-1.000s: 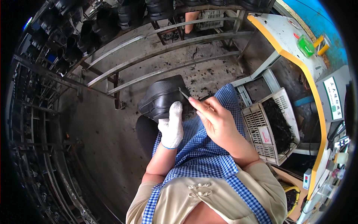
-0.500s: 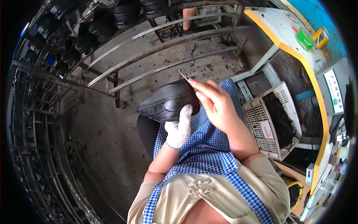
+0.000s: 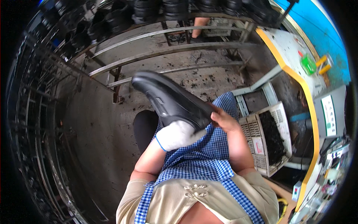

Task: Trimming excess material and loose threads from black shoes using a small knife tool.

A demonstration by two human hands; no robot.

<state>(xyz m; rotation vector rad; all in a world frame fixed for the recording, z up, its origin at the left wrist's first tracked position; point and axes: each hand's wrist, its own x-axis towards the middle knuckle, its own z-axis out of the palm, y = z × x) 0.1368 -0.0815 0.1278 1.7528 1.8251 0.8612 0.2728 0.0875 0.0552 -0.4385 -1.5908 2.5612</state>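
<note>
Above my lap a black shoe (image 3: 169,99) is tilted, its toe pointing up and to the left, its side with a strap-like trim facing me. My left hand (image 3: 179,136), in a white knitted glove with a blue cuff edge, grips the shoe near its opening; some of its fingers are hidden there. At the heel end, my bare right hand (image 3: 225,120) closes round the shoe's back, its thumb showing and the other fingers mostly behind. The thin tool from the earlier frame cannot be seen now.
Metal rails (image 3: 160,52) of a rack run across in front, with rows of black shoes (image 3: 145,11) on top. A white crate (image 3: 257,143) of black scraps stands at my right, beside a yellow-edged table (image 3: 298,78) bearing a green container (image 3: 308,64). Another person's leg (image 3: 199,26) shows behind the rails.
The shoe has been turned from lying sideways to toe up-left, its side now showing. My right hand has come down onto its heel, and the thin tool has gone from sight.
</note>
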